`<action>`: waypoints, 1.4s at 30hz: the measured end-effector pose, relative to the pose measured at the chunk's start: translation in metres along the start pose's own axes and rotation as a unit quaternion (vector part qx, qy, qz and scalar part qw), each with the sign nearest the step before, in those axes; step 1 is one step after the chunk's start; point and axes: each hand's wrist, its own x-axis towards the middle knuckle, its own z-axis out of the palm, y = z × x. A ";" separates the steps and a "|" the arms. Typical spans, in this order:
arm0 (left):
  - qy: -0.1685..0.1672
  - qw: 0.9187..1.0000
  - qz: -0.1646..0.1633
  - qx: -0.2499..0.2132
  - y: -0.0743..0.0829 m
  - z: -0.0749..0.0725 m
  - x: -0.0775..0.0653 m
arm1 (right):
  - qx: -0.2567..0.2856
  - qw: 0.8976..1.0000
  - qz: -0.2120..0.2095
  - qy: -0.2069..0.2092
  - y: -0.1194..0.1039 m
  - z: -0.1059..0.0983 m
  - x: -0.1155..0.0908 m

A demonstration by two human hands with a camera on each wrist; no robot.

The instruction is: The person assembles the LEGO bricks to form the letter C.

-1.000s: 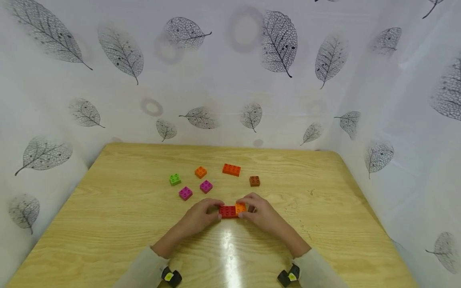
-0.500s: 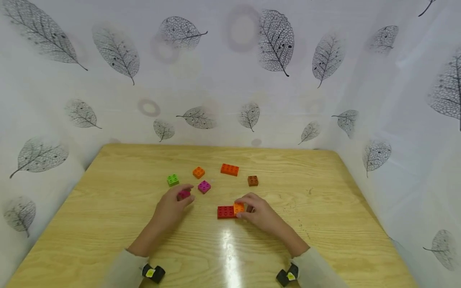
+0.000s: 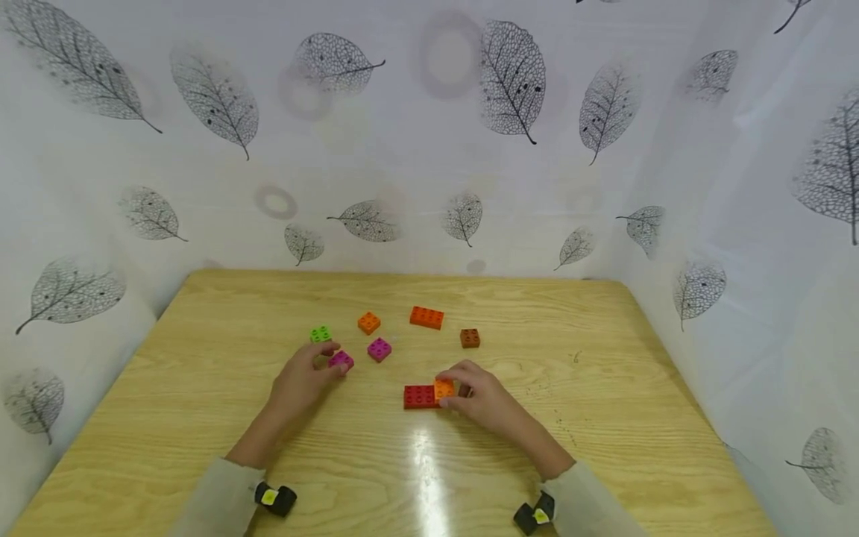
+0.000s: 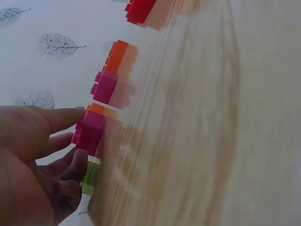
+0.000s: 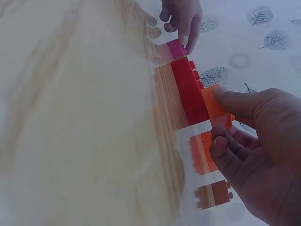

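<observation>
My left hand [image 3: 302, 384] has its thumb and finger at opposite sides of a magenta 2x2 building brick [image 3: 341, 362], which rests on the table. In the left wrist view the thumb tip touches the studded side of that magenta brick [image 4: 91, 134]. My right hand [image 3: 486, 399] pinches a small orange brick [image 3: 444, 389] sitting on the right end of a long red brick [image 3: 419, 397]. The right wrist view has the thumb pressed to the orange brick [image 5: 214, 101], above the red brick [image 5: 188, 92].
A green brick [image 3: 321, 335], an orange brick [image 3: 369, 322], another magenta brick [image 3: 379, 349], a long orange-red brick [image 3: 426, 317] and a brown brick [image 3: 470, 338] lie farther back on the wooden table [image 3: 570, 358]. A leaf-print curtain [image 3: 416, 149] surrounds it.
My left hand has left the red brick and moved left to the magenta brick, then drawn slightly farther left around it. The right hand stays on the orange brick.
</observation>
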 end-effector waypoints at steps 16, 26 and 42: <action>-0.031 1.000 -0.001 0.002 0.004 0.002 -0.002 | 0.007 1.000 -0.002 0.002 0.000 0.001 0.000; -0.054 0.998 0.012 -0.039 0.022 0.018 -0.015 | 0.002 1.000 -0.006 0.002 0.001 0.001 0.000; -0.118 0.985 0.106 -0.073 0.048 0.043 -0.023 | 0.000 1.000 -0.003 0.000 0.000 0.001 -0.001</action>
